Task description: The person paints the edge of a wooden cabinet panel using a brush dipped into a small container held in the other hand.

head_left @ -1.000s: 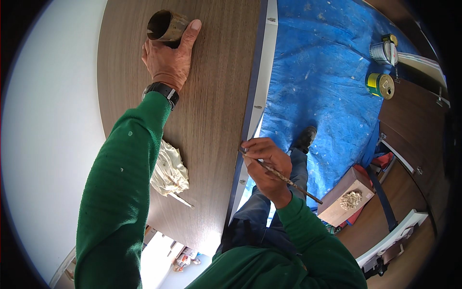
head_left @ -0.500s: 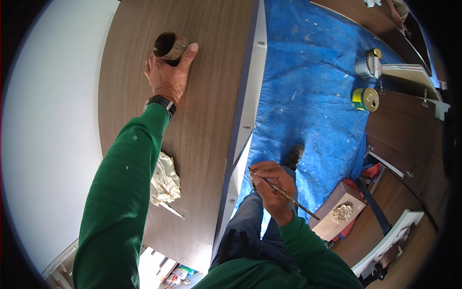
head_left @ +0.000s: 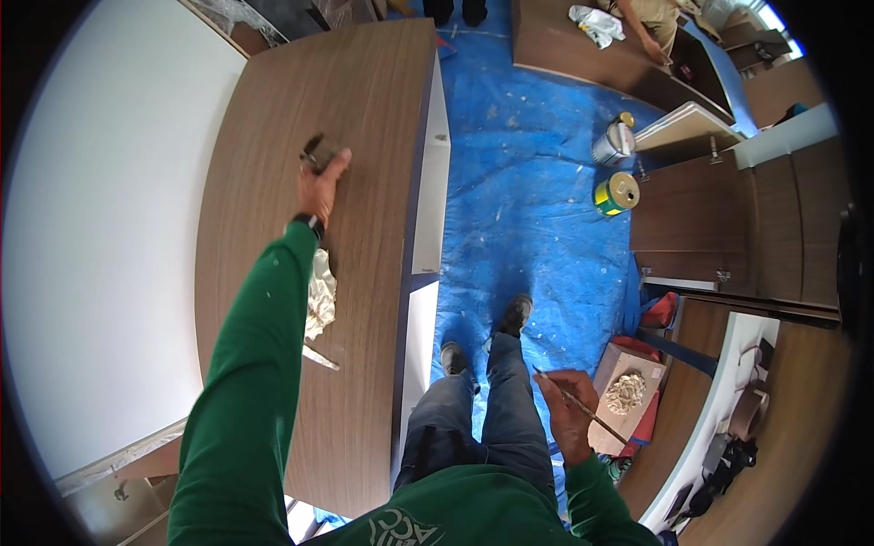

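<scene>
My left hand point(head_left: 319, 193) reaches far out over a brown wood-grain cabinet, its thumb and fingers closed round a small, stained, open-topped tin point(head_left: 319, 153). The tin's mouth looks dark, and its contents cannot be seen. Low in front of my legs, my right hand point(head_left: 570, 411) pinches a thin, stained paintbrush point(head_left: 604, 422) that slants across the fingers. A crumpled cream cloth point(head_left: 320, 296) lies on the cabinet top point(head_left: 364, 237) beside my left forearm. Close to the cloth rests a slim pale stick point(head_left: 320, 358).
Blue sheeting point(head_left: 510, 218) covers the floor. On it stand a yellow-green can point(head_left: 616, 194) and a white-grey can point(head_left: 613, 144). A wooden block point(head_left: 612, 362) carries another crumpled cloth point(head_left: 626, 392). At the upper right, another person's hand point(head_left: 657, 50) is near a brown panel point(head_left: 555, 41).
My view has shifted back, showing more of the floor and another person. The tin remains in my left hand. My right hand, still with the brush, appears lower and farther right.
</scene>
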`<act>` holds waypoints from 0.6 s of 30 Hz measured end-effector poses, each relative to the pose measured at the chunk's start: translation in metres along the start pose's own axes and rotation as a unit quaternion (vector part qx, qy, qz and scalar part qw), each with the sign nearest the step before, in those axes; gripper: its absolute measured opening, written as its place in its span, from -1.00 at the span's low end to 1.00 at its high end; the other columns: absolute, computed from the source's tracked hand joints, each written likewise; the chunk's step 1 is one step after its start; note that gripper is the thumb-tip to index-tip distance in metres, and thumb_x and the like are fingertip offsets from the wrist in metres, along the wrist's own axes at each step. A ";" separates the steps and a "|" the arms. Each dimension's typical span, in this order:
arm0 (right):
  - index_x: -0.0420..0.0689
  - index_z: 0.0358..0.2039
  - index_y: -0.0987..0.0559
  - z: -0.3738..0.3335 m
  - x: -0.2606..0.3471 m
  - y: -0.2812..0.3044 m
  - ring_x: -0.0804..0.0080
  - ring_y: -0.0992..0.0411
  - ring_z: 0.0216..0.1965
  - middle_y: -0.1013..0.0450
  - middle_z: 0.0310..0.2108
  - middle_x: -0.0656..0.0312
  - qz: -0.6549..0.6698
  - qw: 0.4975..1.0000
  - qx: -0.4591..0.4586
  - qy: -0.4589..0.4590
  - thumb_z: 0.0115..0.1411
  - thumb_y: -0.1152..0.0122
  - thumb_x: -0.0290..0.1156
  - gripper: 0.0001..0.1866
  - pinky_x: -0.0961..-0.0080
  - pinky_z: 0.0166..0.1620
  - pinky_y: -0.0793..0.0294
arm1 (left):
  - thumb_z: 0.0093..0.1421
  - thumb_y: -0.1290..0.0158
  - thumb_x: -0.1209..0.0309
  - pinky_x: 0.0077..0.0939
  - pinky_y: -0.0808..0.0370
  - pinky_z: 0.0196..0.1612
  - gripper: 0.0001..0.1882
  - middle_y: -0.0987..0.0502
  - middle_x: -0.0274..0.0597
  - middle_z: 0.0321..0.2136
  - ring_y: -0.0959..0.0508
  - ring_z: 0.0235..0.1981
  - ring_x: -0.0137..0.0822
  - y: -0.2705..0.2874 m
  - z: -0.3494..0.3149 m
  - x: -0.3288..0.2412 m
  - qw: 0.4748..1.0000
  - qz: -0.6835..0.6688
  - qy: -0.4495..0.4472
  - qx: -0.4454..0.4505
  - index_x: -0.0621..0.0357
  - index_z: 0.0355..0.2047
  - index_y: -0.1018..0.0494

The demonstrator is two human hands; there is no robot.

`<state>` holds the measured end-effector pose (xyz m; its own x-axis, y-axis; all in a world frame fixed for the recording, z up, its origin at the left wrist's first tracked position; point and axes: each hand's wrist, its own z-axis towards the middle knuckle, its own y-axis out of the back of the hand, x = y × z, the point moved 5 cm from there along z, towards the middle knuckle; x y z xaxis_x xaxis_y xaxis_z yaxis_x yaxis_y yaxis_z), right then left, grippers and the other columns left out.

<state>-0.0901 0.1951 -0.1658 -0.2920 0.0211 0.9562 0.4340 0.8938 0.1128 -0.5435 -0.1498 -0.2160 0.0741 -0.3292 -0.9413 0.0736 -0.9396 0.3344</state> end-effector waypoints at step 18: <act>-0.27 -0.19 -0.63 -0.079 0.108 0.024 0.43 -0.63 -0.28 -0.66 -0.30 0.10 0.064 0.966 0.207 0.144 0.24 -0.37 -0.54 -0.85 0.48 -0.20 -0.60 | 0.09 -0.30 0.73 -0.41 -0.70 -0.19 -0.26 -0.54 -0.13 0.03 -0.66 -0.19 -0.33 0.028 -0.471 -0.069 0.954 -0.273 0.119 0.038 0.25 0.28 -0.31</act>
<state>-0.0434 0.1836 -0.0385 0.0158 0.0717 0.9973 0.0547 0.9959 -0.0725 -0.0783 -0.1088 -0.1209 0.2695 0.2335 -0.9343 0.0943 -0.9719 -0.2157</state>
